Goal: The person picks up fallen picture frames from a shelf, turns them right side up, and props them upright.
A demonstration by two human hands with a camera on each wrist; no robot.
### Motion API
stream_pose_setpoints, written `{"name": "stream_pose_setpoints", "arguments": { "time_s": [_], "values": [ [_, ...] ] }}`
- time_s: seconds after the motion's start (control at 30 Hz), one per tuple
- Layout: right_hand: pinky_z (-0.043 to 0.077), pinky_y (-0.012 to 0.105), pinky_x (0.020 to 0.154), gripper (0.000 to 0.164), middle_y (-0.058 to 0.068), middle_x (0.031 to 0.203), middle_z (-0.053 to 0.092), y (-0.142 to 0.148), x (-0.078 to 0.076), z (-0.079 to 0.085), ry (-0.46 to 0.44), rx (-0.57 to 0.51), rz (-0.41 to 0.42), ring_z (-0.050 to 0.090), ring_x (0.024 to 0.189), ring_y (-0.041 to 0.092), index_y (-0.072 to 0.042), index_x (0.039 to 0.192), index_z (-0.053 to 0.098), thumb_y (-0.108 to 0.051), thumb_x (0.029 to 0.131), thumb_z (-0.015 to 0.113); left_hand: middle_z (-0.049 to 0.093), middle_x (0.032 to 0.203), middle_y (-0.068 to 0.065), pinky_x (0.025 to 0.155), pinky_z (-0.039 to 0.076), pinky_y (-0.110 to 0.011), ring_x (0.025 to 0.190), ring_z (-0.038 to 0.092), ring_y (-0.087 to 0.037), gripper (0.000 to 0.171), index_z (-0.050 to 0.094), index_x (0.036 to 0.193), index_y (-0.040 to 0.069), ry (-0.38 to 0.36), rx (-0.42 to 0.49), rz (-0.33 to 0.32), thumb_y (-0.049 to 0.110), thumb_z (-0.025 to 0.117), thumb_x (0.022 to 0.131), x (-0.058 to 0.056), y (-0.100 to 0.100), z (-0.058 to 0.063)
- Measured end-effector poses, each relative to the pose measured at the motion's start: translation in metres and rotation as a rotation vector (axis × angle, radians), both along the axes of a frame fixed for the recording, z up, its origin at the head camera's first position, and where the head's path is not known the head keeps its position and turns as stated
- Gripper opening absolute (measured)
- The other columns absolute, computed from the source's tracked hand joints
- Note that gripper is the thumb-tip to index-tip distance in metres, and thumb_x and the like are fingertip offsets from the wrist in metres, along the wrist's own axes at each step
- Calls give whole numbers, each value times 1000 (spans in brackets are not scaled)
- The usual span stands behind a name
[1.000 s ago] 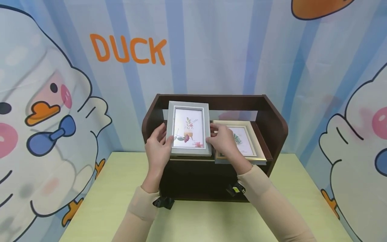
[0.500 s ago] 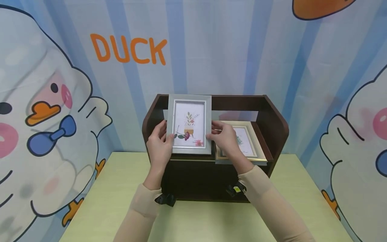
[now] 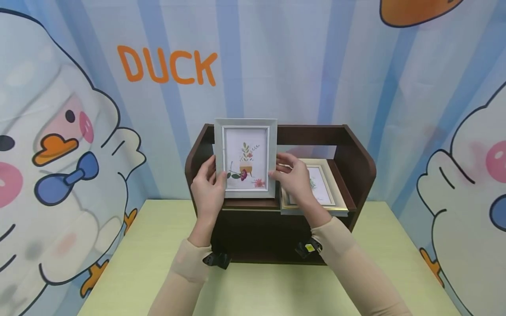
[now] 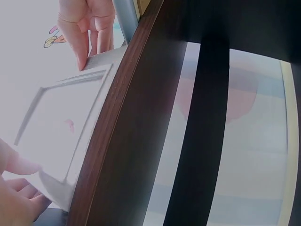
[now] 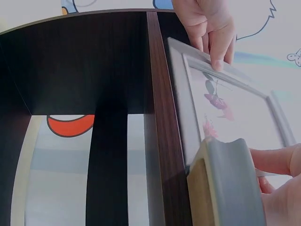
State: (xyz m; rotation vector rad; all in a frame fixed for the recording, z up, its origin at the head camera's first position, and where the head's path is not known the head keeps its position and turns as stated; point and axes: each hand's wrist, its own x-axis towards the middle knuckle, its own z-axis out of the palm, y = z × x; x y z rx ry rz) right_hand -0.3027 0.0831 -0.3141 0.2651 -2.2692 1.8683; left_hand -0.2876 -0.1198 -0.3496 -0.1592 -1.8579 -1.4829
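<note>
A silver-grey picture frame [image 3: 272, 145] with a flower print stands nearly upright on the left part of the dark shelf's upper board [image 3: 249, 203]. My left hand [image 3: 208, 188] grips its left edge, thumb in front and fingers behind. On the opposite edge my right hand [image 3: 294, 177] pinches it the same way. Both hands hold it low, near the bottom corners. In the right wrist view the picture frame's lower edge [image 5: 181, 117] sits right at the shelf board. A second picture frame [image 3: 336, 188], cream with a gold inner line and a leaf print, lies flat to the right, partly behind my right hand.
The dark brown shelf [image 3: 365, 171] has raised side panels and a back rail [image 3: 312, 134]. It stands on a pale yellow-green table [image 3: 253, 289]. A blue striped curtain [image 3: 276, 66] with duck drawings hangs behind.
The silver-grey picture frame has tilted from leaning back to nearly upright, its top rising above the back rail. Both hands keep their hold on its edges. The cream frame stays put.
</note>
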Motion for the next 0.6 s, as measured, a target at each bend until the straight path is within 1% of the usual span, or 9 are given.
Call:
{"name": "stream_pose_setpoints", "arguments": {
  "time_s": [0.23,0.43,0.6],
  "values": [
    [51,38,94,49,18,127,57,-2,1,0,40,-69,-3,57,117,29,0,130,53,7,83,65,62,122,-20,93,51,-30,113,61,-25,43,56,129,1,-1,-8,-1,5,65,88,-2,0,0],
    [51,38,95,48,18,128,57,-2,1,-1,52,-83,7,57,116,29,1,129,53,7,82,65,63,120,-20,93,51,-31,112,62,-26,42,56,128,0,-6,-13,5,6,65,88,-2,0,-1],
    [51,36,94,48,16,129,56,-2,-1,-2,61,-78,12,57,117,28,0,129,53,6,83,65,64,117,-20,90,53,-34,107,64,-27,40,57,126,0,-19,-38,27,7,66,88,2,0,-1]
  ]
}}
